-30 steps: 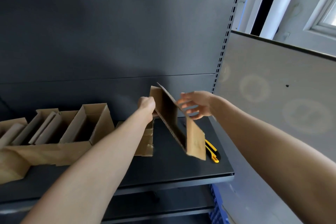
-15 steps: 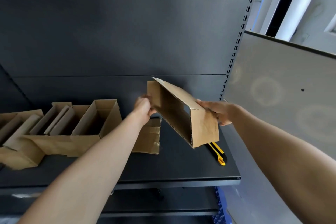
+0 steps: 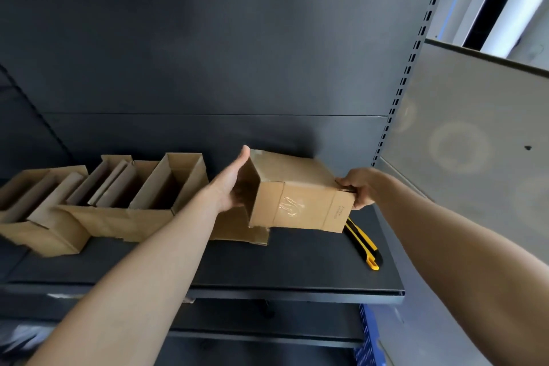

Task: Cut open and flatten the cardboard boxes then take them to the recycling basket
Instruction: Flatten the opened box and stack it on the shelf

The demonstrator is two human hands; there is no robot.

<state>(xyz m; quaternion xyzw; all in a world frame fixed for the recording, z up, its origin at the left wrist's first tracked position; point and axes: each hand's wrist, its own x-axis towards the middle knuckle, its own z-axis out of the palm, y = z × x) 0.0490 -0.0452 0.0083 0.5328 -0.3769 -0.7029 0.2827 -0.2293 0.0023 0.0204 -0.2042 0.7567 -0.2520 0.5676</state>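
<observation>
- Opened boxes stand in a row on the left half of the dark metal shelf, flaps up and mouths upward. The far-left one is partly cut off by the frame edge.
- Flattened cardboard lies on the shelf just right of that row, partly under the left forearm and the box in hand.
- Left hand is stretched flat, fingers straight and pointing up, palm against the open left end of the cardboard box. It is not curled round anything.
- The cardboard box is held between both hands over mid-shelf, long side facing the camera and tilted slightly down to the right. There is a patch of clear tape on its front face. Whether its bottom edge touches the flattened cardboard I cannot tell.
- Right hand grips the box's right end, fingers curled round the top corner edge.
- A yellow-and-black utility knife lies on the shelf below the right hand, its far end hidden behind the box.
- Slotted upright and grey side panel close the right side.
- A blue plastic crate shows below the shelf's right corner.
</observation>
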